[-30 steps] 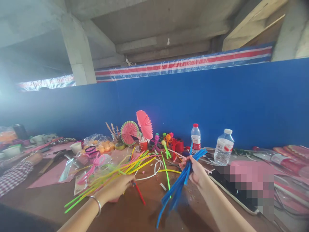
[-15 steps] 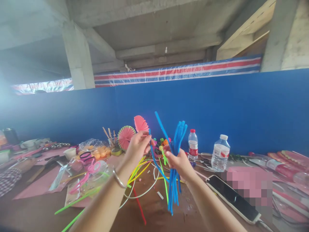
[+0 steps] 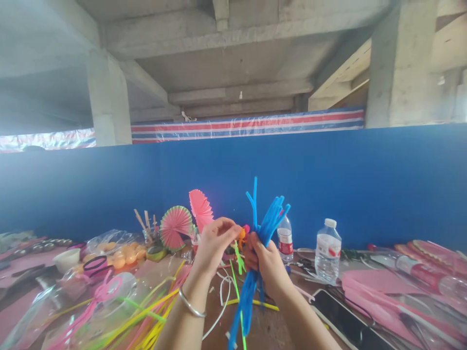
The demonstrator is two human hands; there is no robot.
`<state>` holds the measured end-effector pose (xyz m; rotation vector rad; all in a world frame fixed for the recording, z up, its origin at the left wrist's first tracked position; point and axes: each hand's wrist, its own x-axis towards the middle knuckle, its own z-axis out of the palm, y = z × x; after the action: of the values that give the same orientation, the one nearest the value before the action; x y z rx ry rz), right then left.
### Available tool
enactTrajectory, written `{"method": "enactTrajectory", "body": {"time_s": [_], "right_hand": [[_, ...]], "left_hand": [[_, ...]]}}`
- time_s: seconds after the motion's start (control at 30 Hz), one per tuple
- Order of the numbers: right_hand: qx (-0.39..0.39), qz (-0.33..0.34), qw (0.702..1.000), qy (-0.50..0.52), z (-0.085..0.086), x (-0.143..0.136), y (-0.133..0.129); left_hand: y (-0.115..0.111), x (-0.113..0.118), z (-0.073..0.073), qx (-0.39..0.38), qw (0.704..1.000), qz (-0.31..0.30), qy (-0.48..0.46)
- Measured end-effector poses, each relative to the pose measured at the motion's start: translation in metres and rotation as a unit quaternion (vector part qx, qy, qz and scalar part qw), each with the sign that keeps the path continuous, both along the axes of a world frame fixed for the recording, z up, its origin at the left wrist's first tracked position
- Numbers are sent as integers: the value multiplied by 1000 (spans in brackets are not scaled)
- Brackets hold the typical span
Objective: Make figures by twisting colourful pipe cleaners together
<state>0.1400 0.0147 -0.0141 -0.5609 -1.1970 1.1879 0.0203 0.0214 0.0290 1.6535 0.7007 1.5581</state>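
My right hand [image 3: 268, 260] is wrapped round a bundle of blue pipe cleaners [image 3: 248, 296], which fans out above and below the fist. Two thinner blue ends stand up apart from the bundle's top. My left hand [image 3: 219, 243], with a silver bangle on the wrist, is raised just left of the bundle. Its thumb and fingertips are pressed together, and whatever may be between them is hidden. Green pipe cleaners [image 3: 239, 262] and small orange and pink pieces [image 3: 242, 234] show behind, between the hands.
Pink paper fans [image 3: 176, 227] stand at the back left, near orange balls [image 3: 126, 255] in plastic. Yellow pipe cleaners [image 3: 164, 316] lie by my left forearm. Two bottles, one a clear water bottle [image 3: 328, 250], and a phone [image 3: 350, 318] are on the right. A blue partition [image 3: 328, 175] rises behind.
The blue strand that ran from my left hand no longer shows there; two ends now stand above the right fist. My left hand has moved lower, and the view has shifted.
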Motion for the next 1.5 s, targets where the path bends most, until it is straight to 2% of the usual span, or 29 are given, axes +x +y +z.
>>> {"method": "enactTrajectory", "body": {"time_s": [0.07, 0.13, 0.17, 0.27, 0.33, 0.43, 0.5, 0.57, 0.73, 0.83, 0.9, 1.0, 1.07, 1.2, 1.3, 1.4, 1.5], "right_hand": [[-24, 57, 998, 7, -1, 4, 4], [-57, 106, 992, -41, -5, 6, 7], [-76, 124, 986, -76, -7, 6, 9], [-132, 159, 965, -162, -16, 5, 19], [-135, 165, 960, -181, -24, 3, 29], [-85, 130, 959, -235, -38, 0, 43], [-56, 99, 952, -285, -47, -3, 50], [-34, 102, 945, -308, -54, -6, 53], [7, 161, 946, -281, -58, -7, 53], [-31, 177, 961, -211, -60, -8, 54], [-103, 159, 973, -129, -63, -10, 55], [-212, 139, 967, -20, -69, -17, 56], [-206, 149, 967, -9, -72, -22, 56], [-93, 125, 982, -106, -70, -24, 57], [-31, 72, 971, -225, -59, -12, 58], [8, 6, 945, -327, -44, 16, 59], [21, -96, 909, -405, -29, 64, 59]], "left_hand": [[5, -1, -3, -27, 993, -76, 82], [8, 2, -10, -43, 979, -162, 119], [10, 5, -14, -45, 975, -182, 120], [15, 14, -29, -66, 980, -150, 113], [21, 17, -36, -93, 983, -120, 103], [33, 11, -36, -126, 990, -63, -29], [39, -1, -31, -127, 977, -43, -164], [42, -16, -24, -104, 954, -53, -275], [39, -55, -12, -26, 919, -26, -394], [31, -72, -6, 17, 901, -23, -434], [25, -81, -3, 41, 892, -26, -450], [19, -94, -1, 77, 882, -21, -464], [18, -101, -1, 89, 880, -8, -466], [22, -111, -4, 84, 879, -1, -470], [24, -119, -7, 84, 874, -15, -479], [24, -131, -10, 91, 864, -12, -495], [22, -146, -13, 105, 859, 9, -501]]}}
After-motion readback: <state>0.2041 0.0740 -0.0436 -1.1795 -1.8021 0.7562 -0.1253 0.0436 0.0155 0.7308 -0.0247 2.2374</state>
